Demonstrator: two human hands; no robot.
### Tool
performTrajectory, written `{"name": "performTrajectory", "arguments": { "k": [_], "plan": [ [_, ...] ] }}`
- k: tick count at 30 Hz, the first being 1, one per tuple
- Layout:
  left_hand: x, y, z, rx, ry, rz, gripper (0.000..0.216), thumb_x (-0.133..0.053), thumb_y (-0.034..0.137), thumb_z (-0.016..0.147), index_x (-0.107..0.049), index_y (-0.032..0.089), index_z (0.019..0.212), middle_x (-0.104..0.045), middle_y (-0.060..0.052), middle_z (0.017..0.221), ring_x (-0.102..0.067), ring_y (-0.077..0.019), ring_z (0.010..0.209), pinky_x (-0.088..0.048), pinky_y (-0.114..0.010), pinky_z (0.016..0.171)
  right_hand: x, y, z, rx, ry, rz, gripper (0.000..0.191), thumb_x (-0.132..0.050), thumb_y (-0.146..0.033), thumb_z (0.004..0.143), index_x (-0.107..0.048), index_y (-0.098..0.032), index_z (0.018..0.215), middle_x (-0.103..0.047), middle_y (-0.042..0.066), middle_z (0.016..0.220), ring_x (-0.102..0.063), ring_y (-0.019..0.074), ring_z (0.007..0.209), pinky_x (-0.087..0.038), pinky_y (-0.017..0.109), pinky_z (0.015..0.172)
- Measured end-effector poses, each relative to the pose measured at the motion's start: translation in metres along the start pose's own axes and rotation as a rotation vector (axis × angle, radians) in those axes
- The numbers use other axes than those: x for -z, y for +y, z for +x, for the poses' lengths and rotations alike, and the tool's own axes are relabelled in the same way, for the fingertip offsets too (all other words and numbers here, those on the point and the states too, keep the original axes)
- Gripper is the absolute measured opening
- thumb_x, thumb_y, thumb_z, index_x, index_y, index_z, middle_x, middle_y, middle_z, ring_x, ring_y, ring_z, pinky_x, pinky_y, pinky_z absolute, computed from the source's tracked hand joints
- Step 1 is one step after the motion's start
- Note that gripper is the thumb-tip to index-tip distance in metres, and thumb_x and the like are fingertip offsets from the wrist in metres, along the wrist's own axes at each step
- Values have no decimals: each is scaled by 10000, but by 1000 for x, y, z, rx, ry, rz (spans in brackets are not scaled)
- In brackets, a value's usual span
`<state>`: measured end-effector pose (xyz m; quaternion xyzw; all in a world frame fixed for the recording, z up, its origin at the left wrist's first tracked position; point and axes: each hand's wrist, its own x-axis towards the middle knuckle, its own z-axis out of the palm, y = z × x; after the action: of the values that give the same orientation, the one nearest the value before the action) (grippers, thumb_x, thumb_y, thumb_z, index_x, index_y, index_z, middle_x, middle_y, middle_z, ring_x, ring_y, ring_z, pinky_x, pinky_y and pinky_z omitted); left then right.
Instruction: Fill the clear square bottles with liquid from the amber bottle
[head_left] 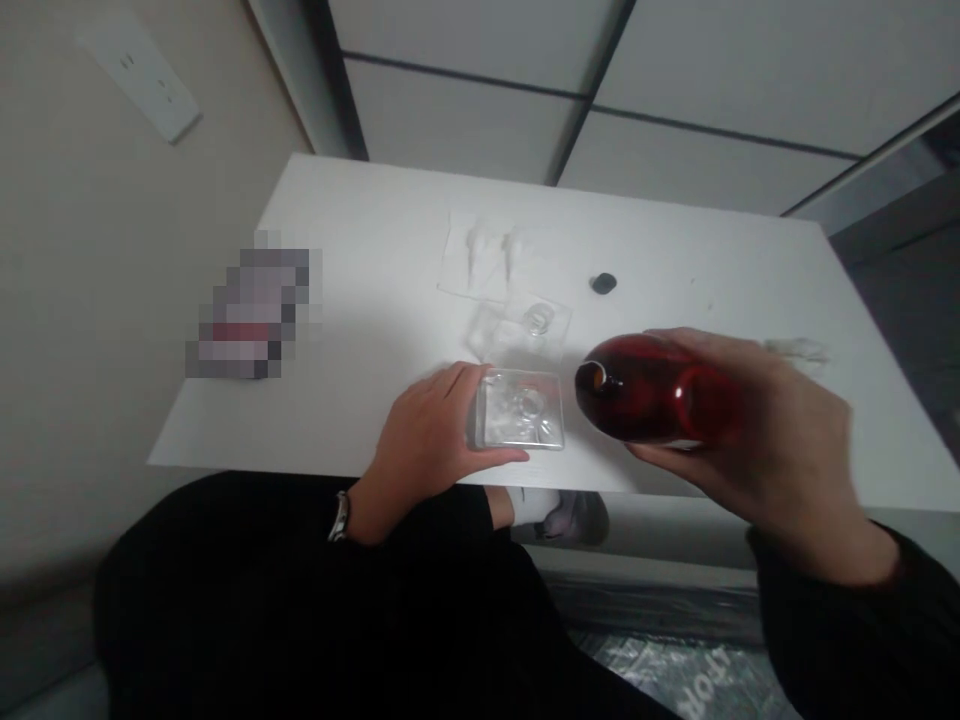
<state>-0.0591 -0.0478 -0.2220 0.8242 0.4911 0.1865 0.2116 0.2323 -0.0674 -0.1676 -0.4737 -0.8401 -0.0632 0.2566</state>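
Observation:
My right hand [757, 440] is wrapped round a dark red bottle [649, 390], held on its side with its open mouth pointing left. My left hand [431, 435] grips the left side of a clear square glass container [521, 410] that stands on the white table [360, 290] near its front edge. The bottle's mouth hangs just right of that container, apart from it. A second clear square container [525, 325] stands just behind the first. A small black cap [603, 283] lies farther back on the table.
A clear plastic sheet with small white pieces [484, 255] lies at the back of the table. A crumpled clear wrapper [799, 350] lies at the right. A blurred-out object [251, 312] sits on the table's left side. A wall with an outlet [142, 75] is at left.

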Motion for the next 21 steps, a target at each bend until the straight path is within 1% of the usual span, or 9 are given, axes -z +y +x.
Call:
{"name": "performTrajectory", "arguments": {
  "k": [2, 4, 7, 9, 12, 15, 18, 20, 21],
  "plan": [
    [-1, -1, 0, 2, 7, 6, 713, -892, 592, 784, -603, 165, 1277, -739, -123, 1162, -722, -325, 1078, -581, -443, 894, -15, 2, -12, -142, 63, 108, 747, -806, -544, 886, -500, -355, 1540, -749, 106, 1314, -776, 376, 1117, -665, 562, 873],
    [-1, -3, -2, 9, 15, 22, 715, -901, 571, 779, -600, 154, 1275, -740, -129, 1164, -723, -330, 1098, -589, -462, 917, -33, 5, -22, -257, 198, 219, 803, -839, -533, 852, -469, -353, 1541, -691, 127, 1364, -749, 386, 1166, -656, 597, 902],
    [4, -5, -6, 40, 30, 37, 759, -918, 505, 778, -563, 167, 1358, -738, -133, 1237, -729, -317, 1134, -602, -476, 960, -57, 13, -31, -363, 360, 345, 854, -890, -520, 789, -461, -322, 1500, -647, 138, 1367, -738, 360, 1151, -658, 571, 909],
    [11, -6, -9, 68, 41, 34, 820, -922, 449, 780, -515, 195, 1446, -723, -129, 1317, -738, -302, 1142, -613, -470, 969, -68, 20, -34, -444, 419, 413, 889, -921, -524, 739, -464, -299, 1467, -639, 143, 1359, -731, 355, 1145, -659, 566, 916],
    [26, -8, -11, 110, 16, 41, 835, -917, 386, 785, -502, 218, 1490, -713, -128, 1365, -741, -304, 1148, -610, -477, 994, -79, 28, -36, -519, 440, 508, 871, -917, -527, 714, -471, -282, 1421, -637, 143, 1340, -720, 357, 1157, -639, 591, 967],
    [38, -14, -10, 171, -13, 30, 808, -905, 351, 798, -511, 210, 1489, -714, -145, 1366, -728, -311, 1168, -594, -498, 1022, -83, 31, -38, -538, 450, 584, 849, -908, -524, 699, -478, -266, 1384, -635, 147, 1336, -713, 366, 1174, -613, 598, 1008],
    [47, -26, -6, 194, 0, 21, 759, -893, 364, 805, -542, 177, 1450, -652, -180, 1460, -680, -322, 1279, -549, -506, 1106, -83, 31, -36, -553, 446, 633, 848, -904, -523, 689, -478, -239, 1366, -657, 161, 1312, -720, 377, 1162, -604, 592, 1005],
    [51, -36, -2, 184, -1, 34, 699, -871, 384, 818, -573, 169, 1412, -637, -177, 1472, -635, -328, 1353, -508, -506, 1163, -82, 30, -34, -570, 431, 661, 846, -900, -525, 686, -471, -238, 1356, -679, 162, 1281, -733, 378, 1134, -606, 586, 986],
    [54, -40, 1, 185, -5, 39, 689, -863, 391, 821, -577, 165, 1407, -637, -178, 1468, -634, -330, 1351, -505, -506, 1166, -81, 29, -32, -577, 421, 676, 843, -897, -529, 688, -464, -243, 1352, -688, 160, 1270, -738, 377, 1125, -605, 584, 980]
  ]
}}
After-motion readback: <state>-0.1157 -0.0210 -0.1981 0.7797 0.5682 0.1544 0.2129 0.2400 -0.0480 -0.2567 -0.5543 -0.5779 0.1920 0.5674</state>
